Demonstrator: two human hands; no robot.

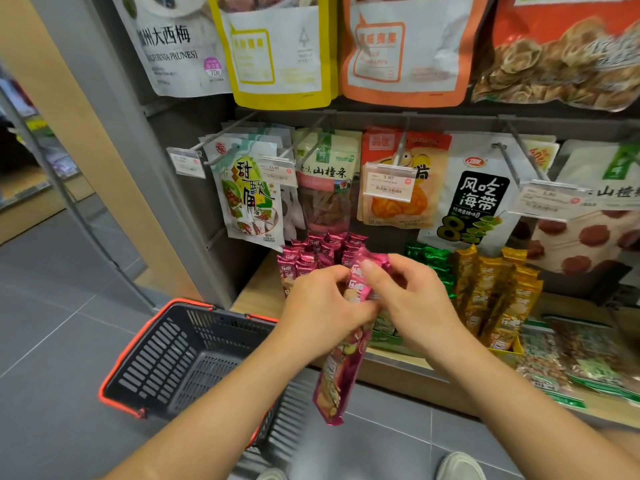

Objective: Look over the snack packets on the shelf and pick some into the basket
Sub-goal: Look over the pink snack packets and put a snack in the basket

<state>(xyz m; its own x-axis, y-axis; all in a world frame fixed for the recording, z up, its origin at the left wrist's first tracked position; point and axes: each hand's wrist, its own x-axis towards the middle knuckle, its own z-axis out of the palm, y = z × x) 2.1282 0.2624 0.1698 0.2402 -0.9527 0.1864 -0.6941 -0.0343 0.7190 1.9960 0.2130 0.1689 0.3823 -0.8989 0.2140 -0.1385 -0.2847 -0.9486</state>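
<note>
A long pink snack packet (341,372) hangs upright in front of the low shelf, held by both hands near its top. My left hand (320,315) grips it from the left, my right hand (412,303) from the right with the thumb on its upper end. Behind the hands stand more pink packets (320,252) in a box on the wooden shelf (259,289). A dark grey basket (180,355) with an orange rim sits on the floor to the lower left; nothing shows inside it.
Green packets (431,259) and gold packets (491,296) stand right of the pink ones. Bagged snacks (575,358) lie at the far right of the shelf. Hanging pouches on pegs (329,174) fill the wall above. My shoes (460,465) show at the bottom.
</note>
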